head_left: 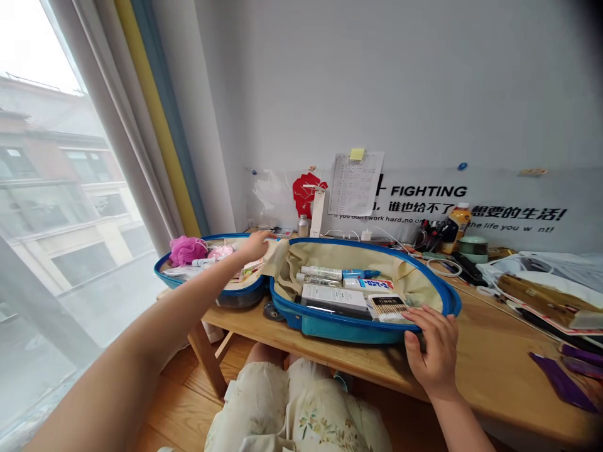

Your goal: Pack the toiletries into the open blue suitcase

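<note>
An open blue suitcase (358,328) lies on the wooden desk (490,370), its two halves side by side. My left hand (257,243) reaches over the left half (166,269) and pinches the beige lining flap (279,256) at the hinge between the halves. My right hand (436,348) rests on the front right rim of the right half, fingers curled over the edge. That half holds white tubes (323,272), a white box (333,295) and a pack of cotton swabs (387,306). The left half holds a pink bath pouf (187,248) and small packets.
Curtains (155,119) and a large window (51,207) fill the left. Along the wall stand an orange drink bottle (458,225), a pen cup, cables and a paper sheet (355,183). Magazines and a plastic bag (541,295) lie at the desk's right. My lap is below the desk edge.
</note>
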`<state>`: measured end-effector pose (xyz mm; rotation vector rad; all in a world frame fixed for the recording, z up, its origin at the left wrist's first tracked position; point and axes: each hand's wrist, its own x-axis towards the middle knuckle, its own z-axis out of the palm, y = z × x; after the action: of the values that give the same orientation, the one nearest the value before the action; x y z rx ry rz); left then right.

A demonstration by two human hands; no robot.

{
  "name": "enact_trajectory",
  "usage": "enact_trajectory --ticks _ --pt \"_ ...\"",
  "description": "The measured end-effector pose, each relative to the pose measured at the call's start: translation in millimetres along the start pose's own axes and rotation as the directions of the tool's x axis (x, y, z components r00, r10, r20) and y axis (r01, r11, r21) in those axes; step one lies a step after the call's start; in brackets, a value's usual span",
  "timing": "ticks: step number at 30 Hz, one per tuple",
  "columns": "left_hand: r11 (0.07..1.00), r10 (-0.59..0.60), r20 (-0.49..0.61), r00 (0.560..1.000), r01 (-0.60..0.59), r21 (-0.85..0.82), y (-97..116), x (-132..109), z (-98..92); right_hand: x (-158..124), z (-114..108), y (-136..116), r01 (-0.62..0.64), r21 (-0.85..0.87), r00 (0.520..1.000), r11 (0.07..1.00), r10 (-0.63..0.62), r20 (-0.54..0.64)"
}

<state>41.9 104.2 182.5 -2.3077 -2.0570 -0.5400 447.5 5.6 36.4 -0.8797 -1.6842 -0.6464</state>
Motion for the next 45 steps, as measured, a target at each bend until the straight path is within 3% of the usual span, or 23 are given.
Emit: enact_trajectory --ticks 4,8,15,25,31,35,40,45 --pt "0.977 -0.159 0.057 0.986 0.148 0.155 -74 -21 -24.0 0 1 0 -0.002 0.014 1.000 1.000 0.002 -0.014" --pt "0.954 -0.178 0.156 0.972 0.132 0.268 -114 -40 -29.2 1 1 0 0.006 0.011 1.000 1.000 -0.006 -0.022" --pt "0.926 -0.165 0.280 0.946 0.050 0.374 -133 -44 -9.4 0 1 1 -0.013 0.001 1.000 1.000 0.013 -0.010" --pt "0.906 -0.125 0.266 0.956 0.001 0.423 -135 -54 -7.1 -2 1 2 -0.025 -0.020 1.000 0.999 0.026 0.018" --pt "0.915 -0.109 0.204 0.973 0.018 0.403 -124 -63 -11.3 1 1 -1 -0.013 -0.020 1.000 1.000 0.012 -0.006" --pt "0.927 -0.060 0.112 0.992 0.014 0.375 -99 -54 -24.2 -1 0 0 -0.015 -0.017 1.000 1.000 0.016 0.016" --pt "0.945 0.108 0.092 0.990 -0.132 0.300 -32 -25 -24.9 -2 0 1 -0.029 -0.008 0.999 1.000 0.029 0.013" --pt "0.928 0.266 0.186 0.946 -0.303 0.215 44 9 6.8 -2 1 1 -0.023 0.003 1.000 1.000 0.023 0.007"
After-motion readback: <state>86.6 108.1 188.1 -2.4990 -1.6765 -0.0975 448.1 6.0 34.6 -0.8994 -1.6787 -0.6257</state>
